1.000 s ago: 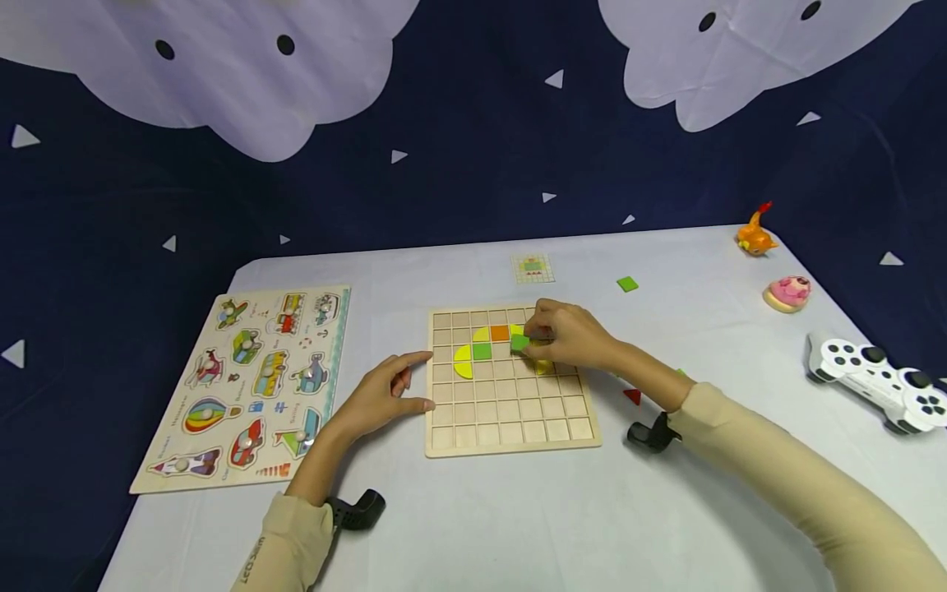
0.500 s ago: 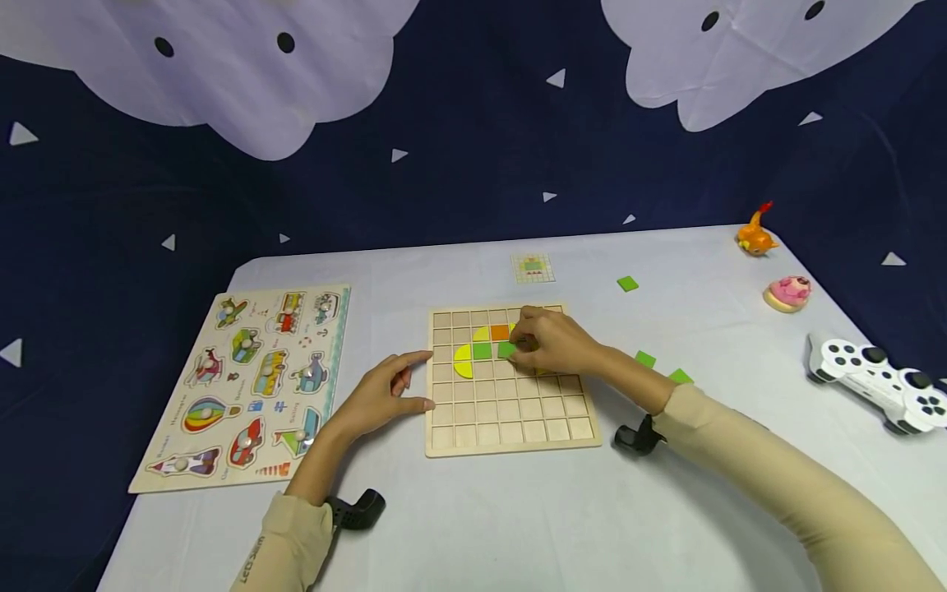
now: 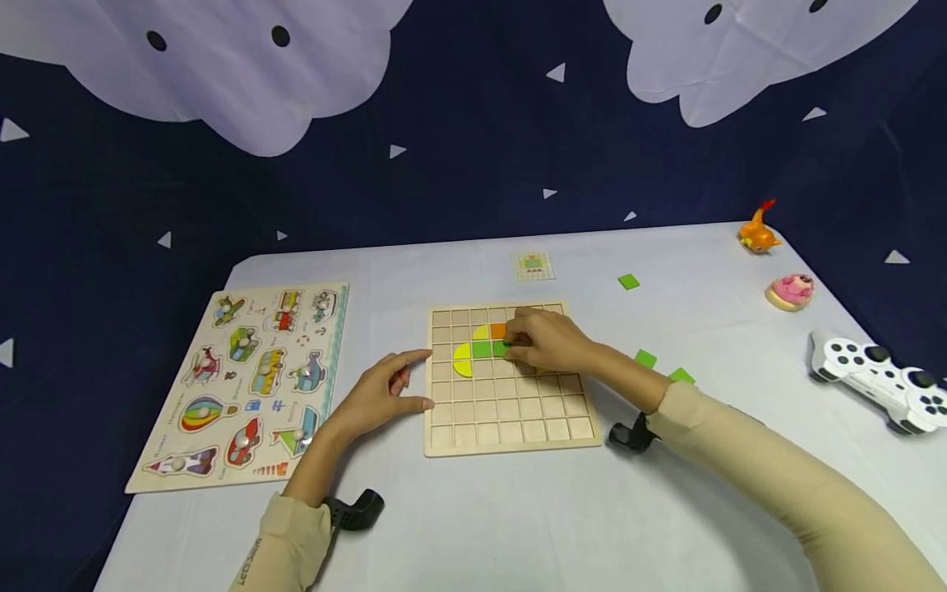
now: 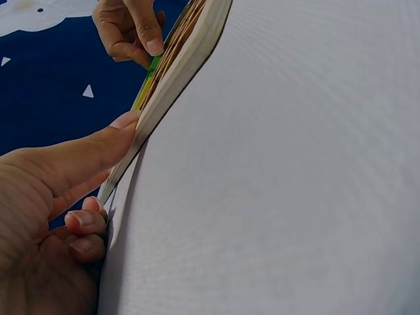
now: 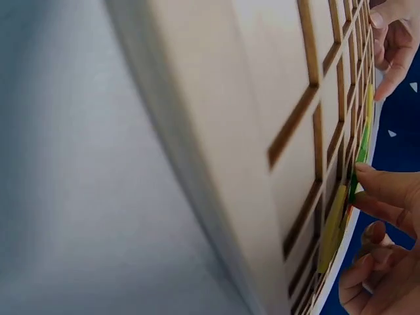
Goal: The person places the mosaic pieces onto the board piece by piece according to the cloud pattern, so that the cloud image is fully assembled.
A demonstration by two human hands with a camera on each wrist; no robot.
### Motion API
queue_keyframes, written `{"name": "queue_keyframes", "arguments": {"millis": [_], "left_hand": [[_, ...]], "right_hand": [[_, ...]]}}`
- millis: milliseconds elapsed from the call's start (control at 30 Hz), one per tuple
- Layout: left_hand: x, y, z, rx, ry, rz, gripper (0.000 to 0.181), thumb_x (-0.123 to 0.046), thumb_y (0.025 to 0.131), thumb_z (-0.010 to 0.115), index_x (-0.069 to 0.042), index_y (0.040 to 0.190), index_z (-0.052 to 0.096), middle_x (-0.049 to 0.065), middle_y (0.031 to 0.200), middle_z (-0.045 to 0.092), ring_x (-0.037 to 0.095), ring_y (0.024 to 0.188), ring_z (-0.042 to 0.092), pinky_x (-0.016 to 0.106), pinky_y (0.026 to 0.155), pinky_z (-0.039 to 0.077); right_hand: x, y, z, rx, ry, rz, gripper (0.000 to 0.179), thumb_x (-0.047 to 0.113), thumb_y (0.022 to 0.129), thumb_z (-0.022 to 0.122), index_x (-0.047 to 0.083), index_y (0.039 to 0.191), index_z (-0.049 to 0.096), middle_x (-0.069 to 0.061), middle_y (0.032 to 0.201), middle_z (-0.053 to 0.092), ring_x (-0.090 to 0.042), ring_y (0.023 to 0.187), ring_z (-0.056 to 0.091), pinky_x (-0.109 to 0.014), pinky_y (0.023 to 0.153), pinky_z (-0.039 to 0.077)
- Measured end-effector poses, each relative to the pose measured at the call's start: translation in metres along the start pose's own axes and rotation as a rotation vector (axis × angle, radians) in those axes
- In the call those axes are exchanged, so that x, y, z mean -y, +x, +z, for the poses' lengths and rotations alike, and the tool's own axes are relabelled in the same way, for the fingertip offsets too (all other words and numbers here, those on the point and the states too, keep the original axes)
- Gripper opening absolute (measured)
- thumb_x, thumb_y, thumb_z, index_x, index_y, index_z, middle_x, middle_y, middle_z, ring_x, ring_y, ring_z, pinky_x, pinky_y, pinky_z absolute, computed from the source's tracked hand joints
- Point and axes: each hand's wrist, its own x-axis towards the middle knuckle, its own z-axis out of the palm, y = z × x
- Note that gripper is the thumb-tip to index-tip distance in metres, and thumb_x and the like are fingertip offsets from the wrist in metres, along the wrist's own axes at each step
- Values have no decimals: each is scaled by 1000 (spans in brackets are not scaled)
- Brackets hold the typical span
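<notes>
A wooden grid board lies on the table. My left hand touches its left edge with thumb and index finger spread apart; the other fingers are loosely bent. Over the board's upper middle, my right hand pinches a green square tile between thumb and index finger, low at the grid. That tile sits right beside another green square tile. Above it is an orange tile, partly covered by my fingers. Yellow rounded pieces lie to the left; another yellow piece shows near my right hand.
Loose green tiles lie right of the board, one farther back. A small pattern card lies behind the board. A picture puzzle board is at left. A game controller, a pink figure and an orange figure stand at right.
My right hand has moved left and down with the green tile, bringing it from above the grid to beside the other green tile. The left hand keeps its place.
</notes>
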Motion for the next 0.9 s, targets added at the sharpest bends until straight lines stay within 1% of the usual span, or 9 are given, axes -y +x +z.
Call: {"name": "queue_keyframes", "arguments": {"millis": [133, 233, 367, 467, 567, 633, 700, 833, 900], "left_hand": [[-1, -1, 0, -6, 6, -7, 73, -19, 77, 85, -12, 143, 53, 3, 85, 41, 16, 73, 38, 29, 68, 33], [-2, -1, 1, -9, 13, -9, 73, -18, 77, 85, -12, 143, 53, 3, 85, 42, 16, 73, 38, 29, 69, 33], [-3, -1, 2, -12, 9, -6, 73, -18, 78, 85, -11, 143, 53, 3, 85, 42, 16, 73, 38, 28, 68, 33], [-3, -2, 2, -15, 4, 1, 73, -18, 78, 85, -10, 143, 53, 3, 85, 42, 16, 73, 38, 28, 68, 33], [-2, -2, 2, -13, 7, 5, 73, -19, 78, 85, -10, 143, 53, 3, 85, 42, 16, 73, 38, 28, 68, 33], [-1, -2, 2, -11, 9, 4, 73, -19, 78, 85, -10, 143, 53, 3, 85, 42, 15, 73, 38, 28, 68, 33], [0, -2, 3, -10, 10, 3, 73, -19, 77, 85, -11, 143, 53, 2, 84, 41, 15, 73, 38, 28, 69, 34], [0, -3, 3, -7, 11, 19, 73, -20, 78, 85, -10, 143, 53, 3, 83, 42, 15, 72, 38, 28, 68, 34], [0, -3, 2, -9, 10, 19, 73, -20, 78, 85, -11, 143, 54, 3, 83, 42, 15, 72, 38, 28, 68, 34]], "right_hand": [[4, 1, -3, 15, -28, 22, 22, 22, 87, 77, 15, 74, 61, 1, 79, 54, -15, 71, 46, -29, 62, 39], [5, 3, -4, 31, -41, 46, 23, 23, 87, 77, 16, 73, 60, 2, 79, 56, -14, 72, 47, -29, 63, 40], [6, 4, -6, 55, -38, 66, 19, 23, 86, 78, 15, 77, 63, 2, 79, 57, -15, 73, 48, -29, 64, 40], [5, 5, -7, 69, -11, 89, 16, 22, 86, 78, 15, 80, 66, 1, 79, 59, -16, 74, 49, -31, 66, 40], [5, 5, -5, 70, 9, 108, 12, 22, 86, 78, 14, 83, 69, 0, 85, 64, -17, 78, 53, -34, 71, 44], [4, 2, -4, 57, -1, 104, 11, 24, 87, 77, 14, 88, 72, -1, 91, 66, -16, 82, 56, -35, 73, 46], [3, -2, -3, 34, -9, 86, 17, 26, 86, 78, 12, 95, 75, -1, 93, 66, -15, 81, 55, -34, 72, 47], [0, -12, -11, -58, -26, 39, 29, 28, 84, 80, 8, 105, 77, -4, 86, 61, -14, 70, 49, -29, 63, 42], [-7, -17, -20, -98, -36, 34, 29, 26, 84, 80, 8, 106, 77, -6, 83, 59, -14, 68, 47, -28, 60, 39]]}}
